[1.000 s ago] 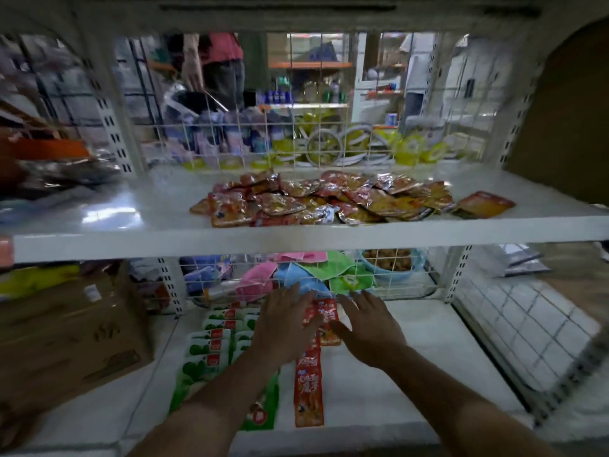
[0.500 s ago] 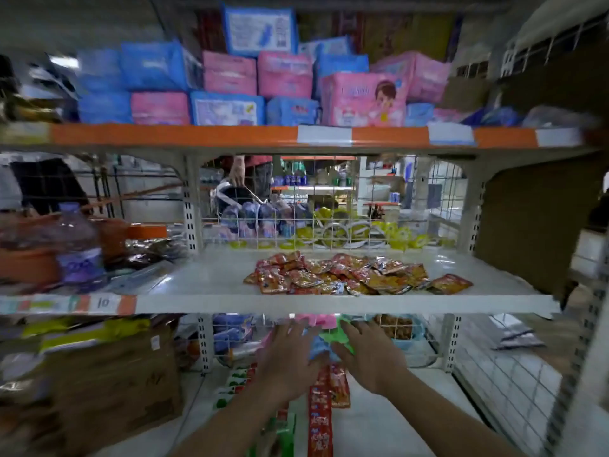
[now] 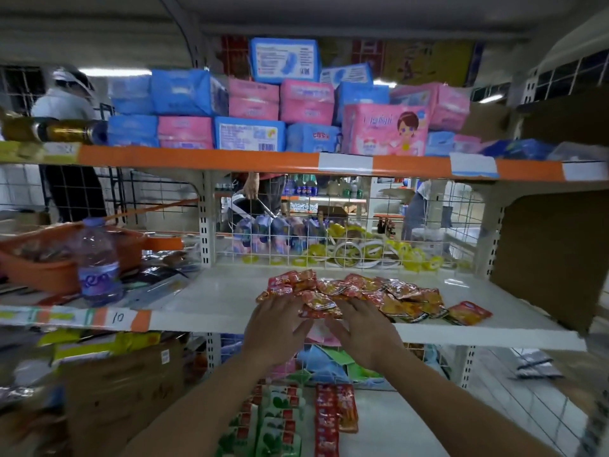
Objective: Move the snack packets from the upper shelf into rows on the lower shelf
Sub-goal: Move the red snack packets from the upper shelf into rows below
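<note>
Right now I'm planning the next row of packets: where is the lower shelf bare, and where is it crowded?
The lower shelf is bare right of the red packet row, as far as the wire mesh side. Left is crowded: green-and-white packet rows lie beside it, with a cardboard box further left.

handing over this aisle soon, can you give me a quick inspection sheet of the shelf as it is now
surface: white upper shelf over a white lower shelf
job's things: loose pile of snack packets on the upper shelf; red row and green-white rows laid on the lower shelf
clutter: water bottle, orange basin, cardboard box at left
hands: left hand and right hand open, fingers straight at the pile's front edge, holding nothing
cables: nothing seen
surroundings: pink and blue packs above; wire mesh back; person in white at left
</note>
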Demonstrator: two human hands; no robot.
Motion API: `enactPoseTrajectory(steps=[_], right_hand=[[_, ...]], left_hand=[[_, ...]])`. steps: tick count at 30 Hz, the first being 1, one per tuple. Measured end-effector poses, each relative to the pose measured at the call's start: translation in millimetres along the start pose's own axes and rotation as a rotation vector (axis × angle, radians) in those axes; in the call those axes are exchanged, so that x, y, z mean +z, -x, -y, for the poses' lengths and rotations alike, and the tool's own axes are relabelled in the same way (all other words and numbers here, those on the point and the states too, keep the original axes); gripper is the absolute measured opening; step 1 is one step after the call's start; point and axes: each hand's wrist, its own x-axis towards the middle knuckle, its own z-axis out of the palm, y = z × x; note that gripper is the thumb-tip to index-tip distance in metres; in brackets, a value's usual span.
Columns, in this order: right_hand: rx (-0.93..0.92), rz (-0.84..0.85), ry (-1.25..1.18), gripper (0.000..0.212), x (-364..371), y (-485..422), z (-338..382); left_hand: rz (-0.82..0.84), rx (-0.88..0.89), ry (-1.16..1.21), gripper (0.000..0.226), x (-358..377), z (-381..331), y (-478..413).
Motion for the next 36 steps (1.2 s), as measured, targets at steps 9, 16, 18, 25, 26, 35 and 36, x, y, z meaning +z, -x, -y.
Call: enactPoseTrajectory(steps=[9, 16, 18, 25, 26, 35, 36], right_hand=[[-0.024, 0.009, 0.027, 0.064, 17.7, -79.1, -1.5], [-0.037, -0.098, 0.074, 0.05, 44.2, -146.5, 9.9], [-0.049, -0.126, 0.085, 0.046, 50.8, -164.0, 13.2], [-0.054, -0.016, 0.033, 0.046, 67.9, -210.5, 19.8], [-0.048, 0.02, 0.017, 0.052, 70.0, -213.6, 19.9], [0.065, 0.06, 0.067, 0.019, 72.1, -215.9, 20.9], [0.071, 0.044, 0.061, 0.018, 71.7, -214.6, 21.0]], left_hand=[[0.01, -0.265, 0.045, 0.068, 16.6, 44.7, -52.8], [0.055, -0.425, 0.145, 0.091, 32.0, 62.4, -85.2], [0.082, -0.435, 0.164, 0.082, 31.5, 63.4, -87.9], [0.17, -0.497, 0.483, 0.069, 29.4, 86.2, -95.8], [0.168, -0.494, 0.519, 0.068, 29.6, 87.8, -95.3], [0.147, -0.45, 0.593, 0.055, 25.0, 84.0, -97.2], [0.144, -0.453, 0.613, 0.05, 24.3, 84.0, -96.4]])
